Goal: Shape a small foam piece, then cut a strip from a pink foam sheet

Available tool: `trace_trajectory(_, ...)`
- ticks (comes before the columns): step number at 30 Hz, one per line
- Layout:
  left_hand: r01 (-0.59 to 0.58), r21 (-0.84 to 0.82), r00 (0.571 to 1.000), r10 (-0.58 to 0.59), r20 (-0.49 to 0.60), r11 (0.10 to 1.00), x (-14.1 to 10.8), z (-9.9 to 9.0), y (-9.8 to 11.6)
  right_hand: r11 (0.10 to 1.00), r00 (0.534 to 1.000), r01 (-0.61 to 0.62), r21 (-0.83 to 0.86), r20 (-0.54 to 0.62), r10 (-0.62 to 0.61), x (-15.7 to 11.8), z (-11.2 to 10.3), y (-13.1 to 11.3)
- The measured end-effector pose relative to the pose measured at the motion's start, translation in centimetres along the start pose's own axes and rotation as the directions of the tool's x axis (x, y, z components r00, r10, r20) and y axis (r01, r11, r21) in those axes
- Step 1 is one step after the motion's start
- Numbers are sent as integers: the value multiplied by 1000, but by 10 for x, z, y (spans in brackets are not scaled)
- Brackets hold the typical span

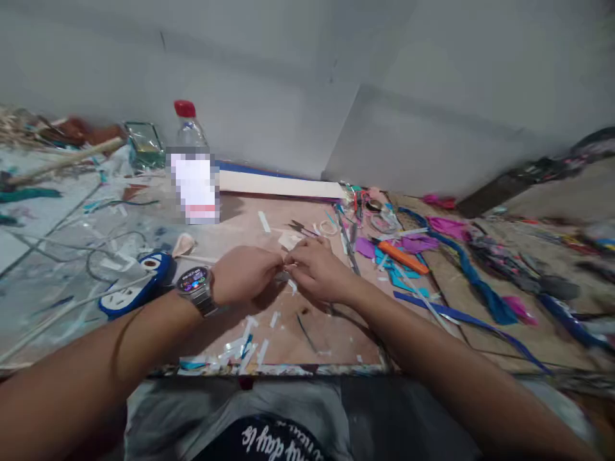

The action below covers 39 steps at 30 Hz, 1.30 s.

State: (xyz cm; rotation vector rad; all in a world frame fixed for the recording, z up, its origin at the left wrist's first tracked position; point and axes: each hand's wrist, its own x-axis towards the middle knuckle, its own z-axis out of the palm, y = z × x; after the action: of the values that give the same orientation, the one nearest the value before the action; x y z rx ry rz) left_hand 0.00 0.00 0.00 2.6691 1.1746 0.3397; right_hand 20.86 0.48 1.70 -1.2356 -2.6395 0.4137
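My left hand (pixel 247 275) and my right hand (pixel 319 269) meet over the middle of the table, fingertips drawn together in a pinch. Something small and pale sits between them, too hidden by the fingers to name. A smartwatch (pixel 193 282) is strapped round my left wrist. Just beyond my right hand lie a pointed metal tool (pixel 298 227), its handles partly covered, and a whitish scrap (pixel 289 241). A thin pale ring (pixel 328 226) rests close to the right knuckles. Small white strips (pixel 247 342) are scattered on the near side of the hands.
Left stands a blue-and-white power strip (pixel 139 285) with cables. Behind it are a red-capped bottle (pixel 191 134) and a blurred upright panel (pixel 196 189). A long white bar (pixel 283 187) runs along the back. An orange-handled tool (pixel 402 257) and blue strips (pixel 473 275) lie right.
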Motion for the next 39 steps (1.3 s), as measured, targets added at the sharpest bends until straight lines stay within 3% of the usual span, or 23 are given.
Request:
trace_trajectory(4,-2,10,1000,1,25,1000,4,1,-5,1000,997,16,-23,-77,-18,0,9,8)
trace_trajectory(12,12,-69,1000,-12,5,998,4,-5,-4,971,928,234,-57,-286,-240,-3,16,19)
trace_trajectory(21,-37,-145,998,43,36,989,4,-1,-3,963,938,256,89,-262,-225,-9,18,21)
trace_trajectory(33,-41,-192,992,63,111,981,4,0,-6,970,952,222,95,-238,-194,-8,19,22)
trace_trajectory(39,-25,-238,991,56,125,971,4,-5,-5,964,941,264,36,-228,-249,-9,13,21)
